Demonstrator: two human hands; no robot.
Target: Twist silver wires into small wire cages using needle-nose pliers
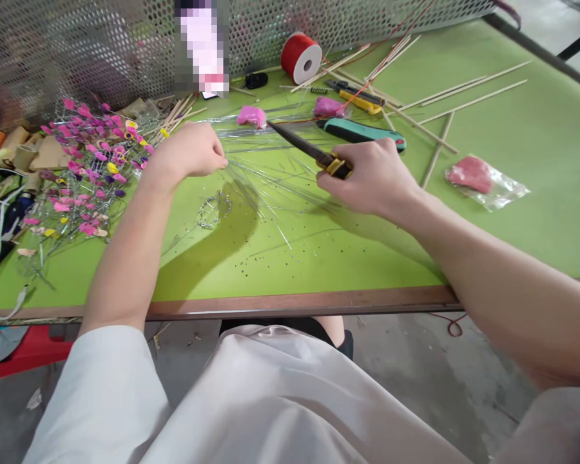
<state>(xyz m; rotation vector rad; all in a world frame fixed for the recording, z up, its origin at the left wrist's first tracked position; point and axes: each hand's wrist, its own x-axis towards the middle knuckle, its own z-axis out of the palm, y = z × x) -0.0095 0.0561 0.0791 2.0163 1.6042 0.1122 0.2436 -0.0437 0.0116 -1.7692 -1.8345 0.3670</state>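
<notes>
My left hand [188, 151] is closed in a pinch above the green tabletop, left of the middle. Thin silvery wires [265, 177] fan out rightward from beside its fingertips; whatever it pinches is too fine to make out. My right hand [372, 174] is wrapped round a tool [302, 142] with a long dark tapering end and a yellow-and-black grip. That end points up and left, over the wires. Below my left hand lies a small tangle of beaded wire [214, 210]. Tiny dark beads [270, 258] are scattered nearer the table edge.
Pink and purple wired pieces [87, 167] crowd the left side. Pink lumps [251, 116], a teal-handled tool [362, 132], yellow-handled pliers [360, 98] and a red spool [301, 58] lie behind. Wooden sticks [473, 100] and a bagged pink lump [483, 180] are at right.
</notes>
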